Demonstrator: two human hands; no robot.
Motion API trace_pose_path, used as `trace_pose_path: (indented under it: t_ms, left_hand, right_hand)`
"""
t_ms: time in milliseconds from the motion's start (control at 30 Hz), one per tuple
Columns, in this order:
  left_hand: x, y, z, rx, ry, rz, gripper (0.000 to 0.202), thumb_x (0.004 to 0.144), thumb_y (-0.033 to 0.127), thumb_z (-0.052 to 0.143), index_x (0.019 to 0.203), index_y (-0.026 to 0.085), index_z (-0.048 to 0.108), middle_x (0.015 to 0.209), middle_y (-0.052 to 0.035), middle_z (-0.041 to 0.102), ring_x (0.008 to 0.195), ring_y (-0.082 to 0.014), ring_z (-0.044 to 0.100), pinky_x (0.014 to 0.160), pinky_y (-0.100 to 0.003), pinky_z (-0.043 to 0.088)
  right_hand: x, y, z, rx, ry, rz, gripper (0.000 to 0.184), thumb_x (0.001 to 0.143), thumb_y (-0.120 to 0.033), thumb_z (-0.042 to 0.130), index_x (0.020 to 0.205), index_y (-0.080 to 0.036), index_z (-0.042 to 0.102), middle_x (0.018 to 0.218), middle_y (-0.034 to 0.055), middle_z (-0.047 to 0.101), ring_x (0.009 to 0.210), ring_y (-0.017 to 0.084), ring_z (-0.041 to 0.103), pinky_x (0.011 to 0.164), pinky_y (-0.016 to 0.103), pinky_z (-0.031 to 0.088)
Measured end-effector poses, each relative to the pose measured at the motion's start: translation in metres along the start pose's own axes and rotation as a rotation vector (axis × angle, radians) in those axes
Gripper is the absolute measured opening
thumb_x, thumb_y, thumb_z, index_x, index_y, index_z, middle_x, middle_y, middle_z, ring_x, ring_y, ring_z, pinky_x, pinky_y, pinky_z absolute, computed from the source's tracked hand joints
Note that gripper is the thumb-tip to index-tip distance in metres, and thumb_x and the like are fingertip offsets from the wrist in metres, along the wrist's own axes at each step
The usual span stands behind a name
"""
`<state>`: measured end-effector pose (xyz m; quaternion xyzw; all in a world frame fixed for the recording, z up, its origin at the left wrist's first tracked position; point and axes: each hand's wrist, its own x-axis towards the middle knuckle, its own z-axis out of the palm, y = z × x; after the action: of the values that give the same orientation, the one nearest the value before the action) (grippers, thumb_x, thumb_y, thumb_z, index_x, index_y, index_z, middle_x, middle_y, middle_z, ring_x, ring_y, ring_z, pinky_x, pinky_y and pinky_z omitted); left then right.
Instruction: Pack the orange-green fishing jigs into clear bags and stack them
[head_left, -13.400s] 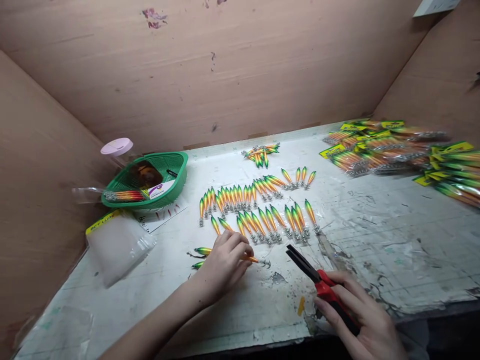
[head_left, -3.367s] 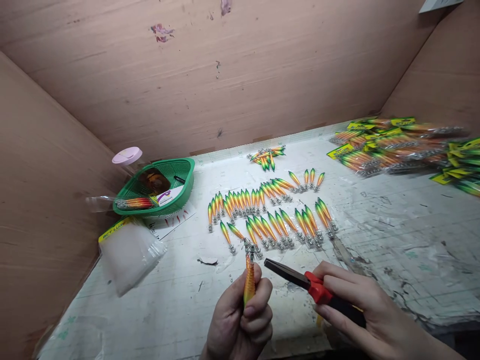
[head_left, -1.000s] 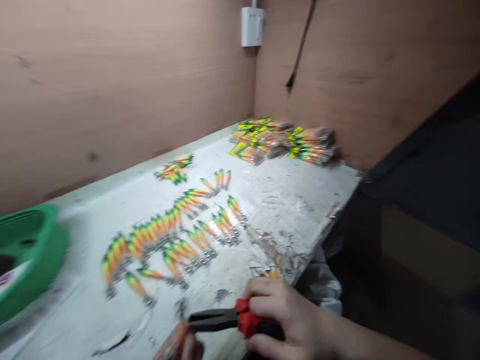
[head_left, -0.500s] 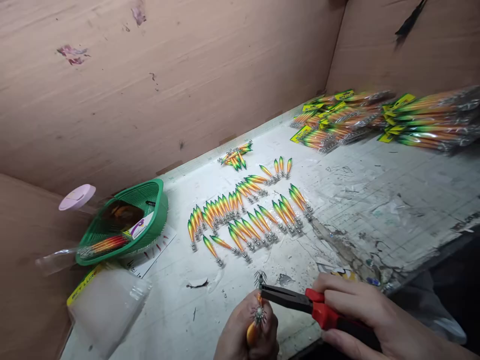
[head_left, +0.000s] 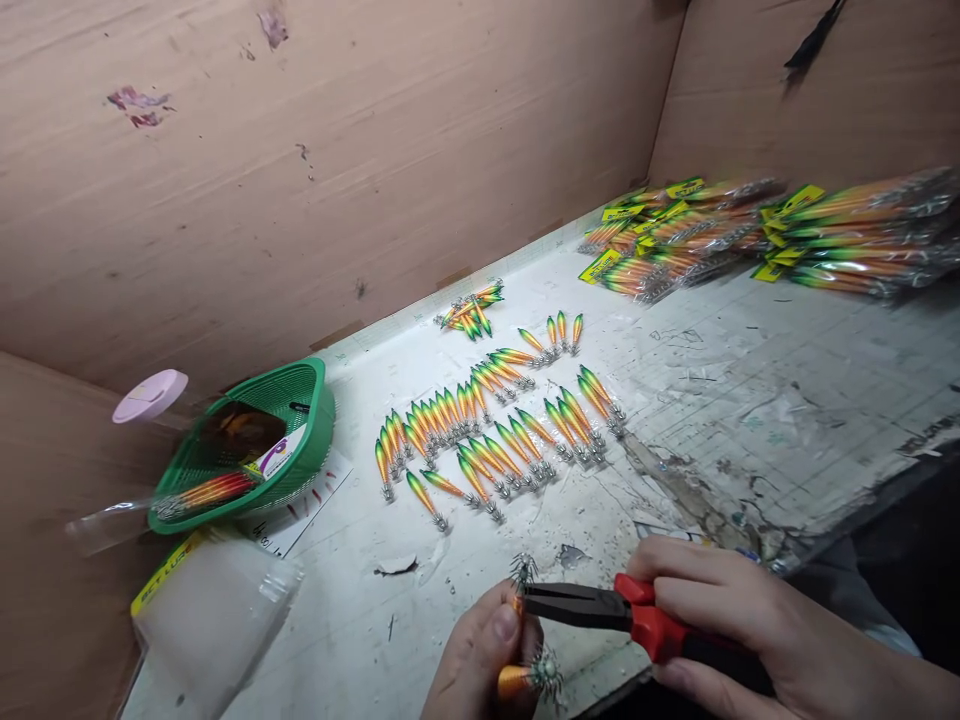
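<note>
My left hand [head_left: 476, 645], at the bottom middle, is closed around orange squid jigs. One squid jig [head_left: 523, 572] points its spiky hook crown upward above my thumb. A second squid jig [head_left: 516, 682] sticks out lower down, its hook crown turned to the right. With my right hand [head_left: 742, 615] I grip red-and-black pliers [head_left: 577, 606] by the handles. The jaw tips touch the upper jig just under its hooks. My fingers hide most of the jig bodies. Beyond my hands, green-and-orange squid jigs [head_left: 517, 455] lie in two uneven rows on the white table [head_left: 720, 420].
A small heap of squid jigs [head_left: 472, 312] lies near the back wall. Packed bags of jigs [head_left: 675, 245] are piled at the back right. On the left stand a green basket [head_left: 324, 410] and a pink round object [head_left: 150, 396], with a stack of clear bags [head_left: 217, 620] in front.
The lower squid jig in my left hand has swung so its hook crown now points right. Both hands and the pliers have shifted slightly downward; the pliers' tips stay at the upper jig.
</note>
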<state>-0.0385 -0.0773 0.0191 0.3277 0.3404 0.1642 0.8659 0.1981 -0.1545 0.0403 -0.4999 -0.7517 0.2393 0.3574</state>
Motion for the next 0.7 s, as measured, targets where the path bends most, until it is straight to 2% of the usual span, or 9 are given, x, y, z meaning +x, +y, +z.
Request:
trace_pose_path:
  t_ms: [167,400,467,600,667,700]
  left_hand:
    - [-0.002,-0.002,-0.003,0.111,0.029,0.024,0.047,0.078,0.059,0.068,0.071,0.017,0.047,0.056,0.0068,0.033,0.047,-0.0051,0.024,0.047,-0.025,0.012]
    - [-0.002,-0.001,-0.009,0.213,0.023,0.037,0.051,0.079,0.064,0.063,0.067,0.017,0.046,0.055,0.0055,0.034,0.048,-0.0065,0.026,0.050,-0.026,0.013]
    - [-0.001,0.000,-0.009,0.154,-0.029,0.015,0.049,0.079,0.061,0.064,0.066,0.017,0.046,0.054,0.0063,0.033,0.046,-0.0055,0.025,0.047,-0.025,0.014]
    - [0.003,-0.002,-0.008,-0.105,-0.220,-0.044,0.047,0.083,0.056,0.063,0.065,0.018,0.042,0.048,0.0092,0.028,0.038,-0.0031,0.016,0.041,-0.020,0.013]
    - [0.005,-0.001,-0.010,-0.263,-0.269,0.001,0.044,0.087,0.051,0.059,0.065,0.019,0.040,0.045,0.0101,0.025,0.036,-0.0032,0.013,0.039,-0.018,0.014]
    - [0.005,0.001,-0.013,-0.323,-0.249,0.044,0.042,0.089,0.050,0.058,0.067,0.019,0.041,0.046,0.0104,0.024,0.036,-0.0033,0.011,0.039,-0.017,0.014]
  right_hand:
    - [0.000,0.002,-0.001,-0.061,0.045,-0.033,0.007,0.086,-0.023,0.060,0.084,-0.025,0.066,0.078,0.0054,0.069,0.075,0.020,0.070,0.060,0.023,0.057]
    - [-0.002,0.000,0.003,-0.021,0.066,-0.075,0.005,0.086,-0.022,0.059,0.086,-0.026,0.062,0.071,0.0021,0.067,0.066,0.018,0.068,0.057,0.022,0.055]
    - [-0.003,-0.001,0.002,0.027,0.045,-0.057,0.005,0.086,-0.022,0.060,0.085,-0.026,0.062,0.069,0.0017,0.066,0.065,0.017,0.067,0.057,0.021,0.054]
    - [-0.001,0.005,0.000,0.097,-0.045,0.043,0.009,0.088,-0.027,0.059,0.081,-0.025,0.063,0.069,0.0013,0.065,0.063,0.017,0.066,0.055,0.022,0.053]
    - [0.001,0.012,0.005,0.043,-0.069,0.069,0.012,0.089,-0.027,0.056,0.079,-0.023,0.062,0.072,0.0025,0.065,0.064,0.017,0.065,0.056,0.023,0.053]
    - [0.002,0.016,0.009,-0.024,-0.060,0.061,0.012,0.088,-0.024,0.055,0.079,-0.022,0.062,0.075,0.0039,0.066,0.067,0.017,0.065,0.059,0.024,0.054]
